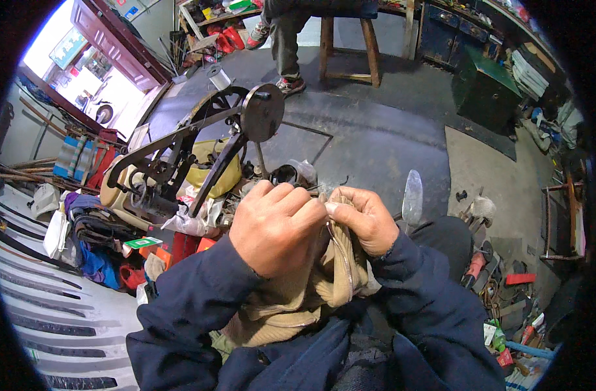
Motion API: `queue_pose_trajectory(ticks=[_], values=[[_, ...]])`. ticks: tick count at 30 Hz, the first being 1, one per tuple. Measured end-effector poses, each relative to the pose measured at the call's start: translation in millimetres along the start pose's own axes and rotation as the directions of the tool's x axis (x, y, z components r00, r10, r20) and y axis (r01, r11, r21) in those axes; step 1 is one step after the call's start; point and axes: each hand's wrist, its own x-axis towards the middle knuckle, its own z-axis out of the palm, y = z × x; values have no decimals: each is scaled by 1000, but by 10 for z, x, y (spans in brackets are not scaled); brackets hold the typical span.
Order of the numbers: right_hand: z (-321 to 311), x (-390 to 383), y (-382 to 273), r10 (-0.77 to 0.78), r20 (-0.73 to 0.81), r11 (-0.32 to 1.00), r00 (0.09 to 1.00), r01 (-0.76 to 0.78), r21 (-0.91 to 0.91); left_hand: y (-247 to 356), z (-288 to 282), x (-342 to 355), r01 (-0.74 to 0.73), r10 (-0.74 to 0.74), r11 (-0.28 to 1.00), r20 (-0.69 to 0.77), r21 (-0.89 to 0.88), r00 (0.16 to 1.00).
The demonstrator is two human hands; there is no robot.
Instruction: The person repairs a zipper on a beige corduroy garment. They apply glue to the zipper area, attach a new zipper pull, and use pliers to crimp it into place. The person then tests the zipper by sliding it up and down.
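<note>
A tan ribbed garment (pixel 291 287) with a zipper (pixel 339 251) lies bunched over my lap. My left hand (pixel 275 225) is closed on its upper edge, the knuckles facing up. Close beside it, my right hand (pixel 366 218) pinches the same edge near the top of the zipper, thumb and forefinger together. The fingertips of both hands nearly meet there. Whether a small part such as a zipper slider sits between them is hidden by the fingers. Below the hands the zipper curves down along the cloth's folds.
A black hand-cranked sewing machine (pixel 181 143) stands ahead to the left, by a yellow bag (pixel 216 166). Across the room a person's leg (pixel 286 45) shows beside a wooden stool (pixel 350 45). A green metal box (pixel 483 91) stands far right. Loose tools lie at lower right.
</note>
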Motion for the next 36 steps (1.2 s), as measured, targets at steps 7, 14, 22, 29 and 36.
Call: queue_pose_trajectory(ticks=[7,14,22,29,36], values=[[-61,56,-28,-58,-37,998,998,58,-9,-30,4,111,-63,63,998,1,23,998],[41,-19,-39,-95,-129,987,987,111,117,-41,-24,-33,-157,159,987,42,-38,986],[18,-89,-39,-41,-56,979,998,51,197,-2,-10,-143,-113,113,992,-4,-48,994],[13,-154,-57,-42,-23,972,999,46,230,-14,13,-182,-134,133,990,-33,-52,991],[43,-181,-92,0,-32,986,999,5,168,-9,2,-226,-121,120,991,-13,-63,993]])
